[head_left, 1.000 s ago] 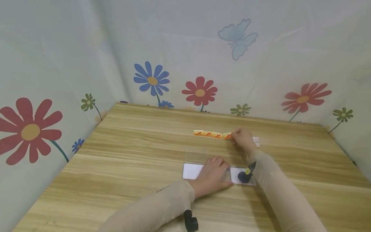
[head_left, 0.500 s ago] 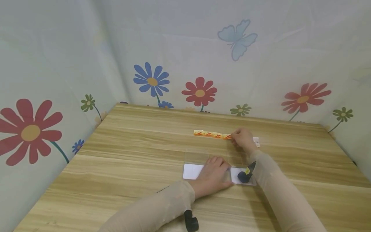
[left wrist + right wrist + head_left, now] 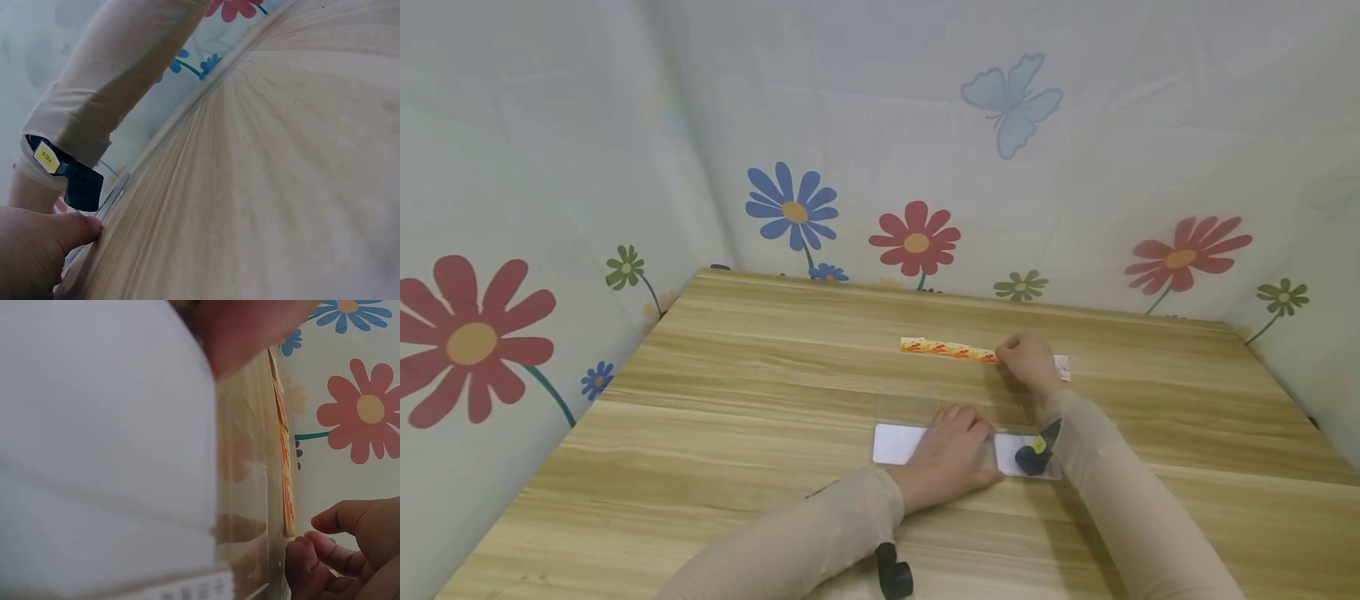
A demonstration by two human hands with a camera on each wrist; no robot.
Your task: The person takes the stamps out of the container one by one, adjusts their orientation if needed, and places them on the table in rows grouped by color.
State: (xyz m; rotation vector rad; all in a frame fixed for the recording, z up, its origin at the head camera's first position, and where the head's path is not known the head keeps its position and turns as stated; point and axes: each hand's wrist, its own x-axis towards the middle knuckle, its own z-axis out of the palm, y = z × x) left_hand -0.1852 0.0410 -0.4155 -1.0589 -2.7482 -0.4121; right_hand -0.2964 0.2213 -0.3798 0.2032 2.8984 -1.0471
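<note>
In the head view, the left hand [image 3: 949, 457] lies across a flat white strip [image 3: 897, 443] with clear plastic edges, fingers extended over its far side and thumb near its front edge. The left wrist view shows that thumb [image 3: 78, 230] against a clear edge. Farther back, a row of orange-and-yellow pieces [image 3: 947, 349] lies joined end to end. The right hand [image 3: 1028, 360] pinches the row's right end with bent fingers. In the right wrist view, thumb and forefinger of the right hand [image 3: 350, 550] meet beside the row's end [image 3: 287, 506]; the exact contact is hard to see.
A small white printed piece [image 3: 1063, 367] lies behind the right wrist. Clear plastic [image 3: 906, 406] lies beyond the white strip. The wooden table [image 3: 700, 417] ends at a flowered cloth wall [image 3: 850, 108]. A black wrist device [image 3: 1033, 457] hangs over the strip's right part.
The small gap between the last orange-and-yellow piece and the others has closed as the right hand shifted slightly left. The left hand has stayed in place.
</note>
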